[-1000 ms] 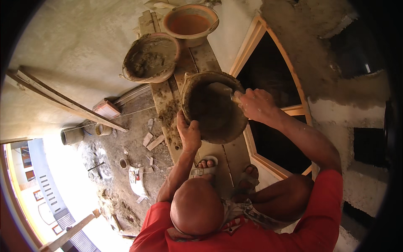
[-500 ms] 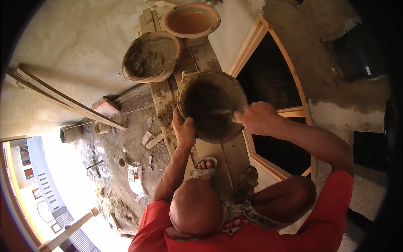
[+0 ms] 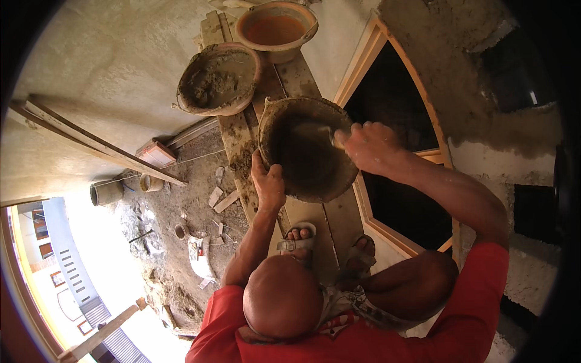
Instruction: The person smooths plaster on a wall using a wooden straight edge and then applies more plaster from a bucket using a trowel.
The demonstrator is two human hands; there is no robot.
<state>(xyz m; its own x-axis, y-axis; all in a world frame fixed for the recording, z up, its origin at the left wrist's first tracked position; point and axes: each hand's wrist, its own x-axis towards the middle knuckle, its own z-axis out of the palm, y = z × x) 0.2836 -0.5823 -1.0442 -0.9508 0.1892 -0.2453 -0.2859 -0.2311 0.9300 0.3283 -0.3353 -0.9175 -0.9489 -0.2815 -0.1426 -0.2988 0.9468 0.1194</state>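
Fingers of the right hand (image 3: 372,148) are curled closed around the handle of a tool (image 3: 333,140), its head dipping into the bucket (image 3: 273,111). Half a second ago these fingers were lower, by the right side of the rim; now they are higher, with the tool nearer the far side. Left hand (image 3: 268,186) matches that earlier picture, at the left rim, its thumb and one finger spread apart; how its hidden fingers sit, I cannot tell. So the bucket lies between both sets of fingers: round, deep, dark inside, with a rough grey-brown crust on the rim.

Just below the bucket, nearer the body than the fingers, run flat wooden planks (image 3: 302,212), dusty and, beside the left fingers, spattered with clumps. Two strapped sandals (image 3: 295,245) rest on them.

Beyond the left fingers stands a mortar bucket (image 3: 241,105), holding lumpy, wet grey paste. Farther still, an orange bucket (image 3: 283,55) is orange-brown and smooth inside. Right of the right fingers, a pale wood frame (image 3: 363,53) borders dark panes. Well left of the left fingers, long battens (image 3: 103,142) lean along a mottled plaster wall (image 3: 121,72).
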